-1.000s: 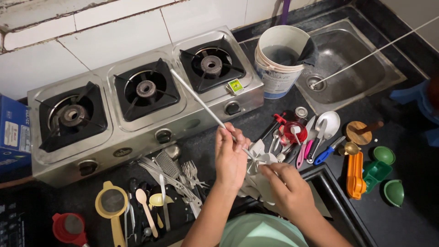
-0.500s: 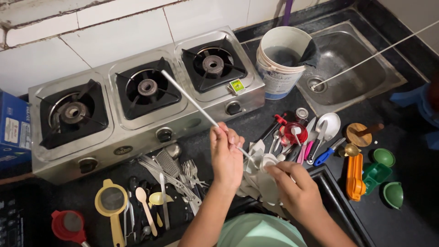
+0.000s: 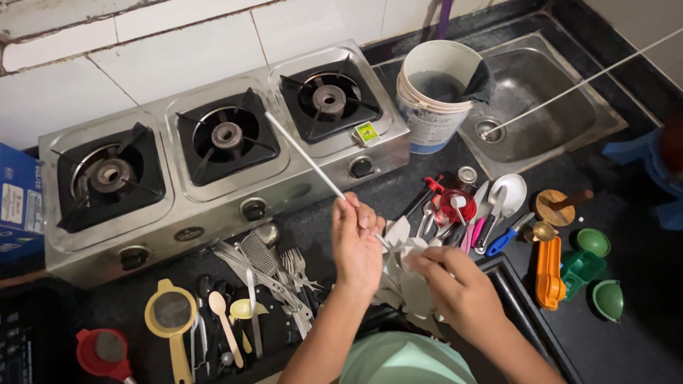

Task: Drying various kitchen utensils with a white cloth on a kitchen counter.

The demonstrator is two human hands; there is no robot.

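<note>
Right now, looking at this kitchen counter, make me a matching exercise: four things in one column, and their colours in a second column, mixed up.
Things:
1. bucket
2. strainer left of the yellow one
3. juicer near the green bowls
4. peeler handle below the white spoon

Colours:
A. orange
B. blue
C. white
D. red

Pairs: 1-C, 2-D, 3-A, 4-B
</note>
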